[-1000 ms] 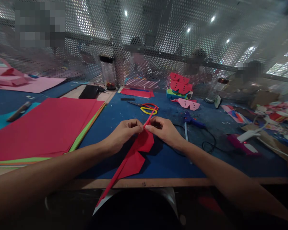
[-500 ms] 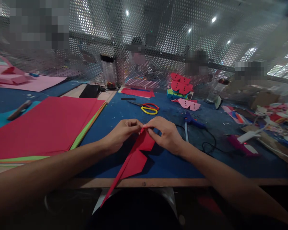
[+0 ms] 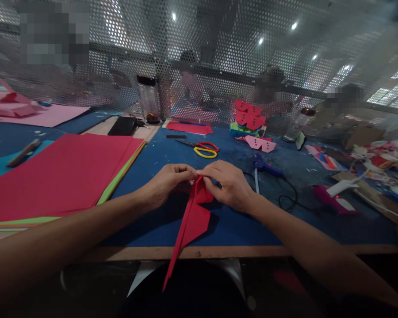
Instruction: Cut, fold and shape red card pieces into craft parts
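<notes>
A folded piece of red paper (image 3: 196, 225), notched along its right side, hangs from my fingertips, and its long pointed end reaches past the table's front edge. My left hand (image 3: 167, 183) pinches its top end from the left. From the right, my right hand (image 3: 230, 183) pinches the same end with thumb and fingers, hiding part of it. Beyond my hands lie scissors (image 3: 206, 149) with one red and one yellow handle. A blue glue gun (image 3: 267, 167) lies to the right of my right hand, its cord curling away.
Large red sheets (image 3: 59, 172) over green and orange ones cover the left. Cut red, green and pink paper shapes (image 3: 248, 117) are piled at the back. A magenta power strip (image 3: 334, 201) lies right; a bottle (image 3: 148, 99) stands before the perforated metal screen (image 3: 219, 57).
The red paper's lower end has swung to the right and hangs more steeply. Both hands keep pinching its top in nearly the same spot.
</notes>
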### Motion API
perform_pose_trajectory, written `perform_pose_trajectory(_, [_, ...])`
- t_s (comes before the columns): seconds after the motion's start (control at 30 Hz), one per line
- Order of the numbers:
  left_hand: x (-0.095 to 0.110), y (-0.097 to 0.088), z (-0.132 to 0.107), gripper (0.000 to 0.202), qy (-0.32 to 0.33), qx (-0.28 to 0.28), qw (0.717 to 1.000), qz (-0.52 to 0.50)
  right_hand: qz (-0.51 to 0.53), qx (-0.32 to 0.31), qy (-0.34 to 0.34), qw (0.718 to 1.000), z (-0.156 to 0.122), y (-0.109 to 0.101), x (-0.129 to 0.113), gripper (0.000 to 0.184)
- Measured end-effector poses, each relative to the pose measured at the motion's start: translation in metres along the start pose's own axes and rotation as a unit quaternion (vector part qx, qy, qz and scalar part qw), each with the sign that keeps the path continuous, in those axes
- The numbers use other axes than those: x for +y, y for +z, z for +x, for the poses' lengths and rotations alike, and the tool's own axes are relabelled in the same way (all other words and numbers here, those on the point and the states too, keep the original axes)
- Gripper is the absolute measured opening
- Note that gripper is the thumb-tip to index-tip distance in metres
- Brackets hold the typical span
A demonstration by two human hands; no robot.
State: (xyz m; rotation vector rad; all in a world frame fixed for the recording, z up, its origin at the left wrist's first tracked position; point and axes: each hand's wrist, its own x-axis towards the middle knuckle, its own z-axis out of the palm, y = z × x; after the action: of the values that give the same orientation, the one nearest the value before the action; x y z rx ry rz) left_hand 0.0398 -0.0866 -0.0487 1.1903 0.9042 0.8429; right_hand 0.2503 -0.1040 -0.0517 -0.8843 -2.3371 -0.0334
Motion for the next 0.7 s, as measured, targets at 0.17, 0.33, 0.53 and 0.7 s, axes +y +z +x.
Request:
perform_pose_trajectory(0.17, [-0.0011, -0.0017, 0.0005, 0.019, -0.001, 0.003, 1.000, 0.025, 0.104, 0.021, 0.053, 0.993, 0.0027, 0.0009, -0.0028, 0.022])
perform_pose_trajectory(0.33, [-0.0009, -0.0024, 0.0008, 0.018, 0.016, -0.010, 0.999, 0.032, 0.212, 0.025, 0.183, 0.960, 0.0072, 0.0021, -0.0038, 0.016])
perform_pose_trajectory(0.53, [-0.0030, -0.0016, 0.0017, 0.029, 0.023, -0.010, 1.000, 0.011, 0.248, 0.003, 0.251, 0.936, 0.0078, 0.0047, -0.0001, 0.022])
perform_pose_trajectory(0.7, [-0.0049, -0.0021, 0.0021, 0.037, 0.026, -0.015, 1.000, 0.009, 0.259, -0.037, 0.261, 0.929, 0.0068, 0.0082, 0.0033, 0.026])
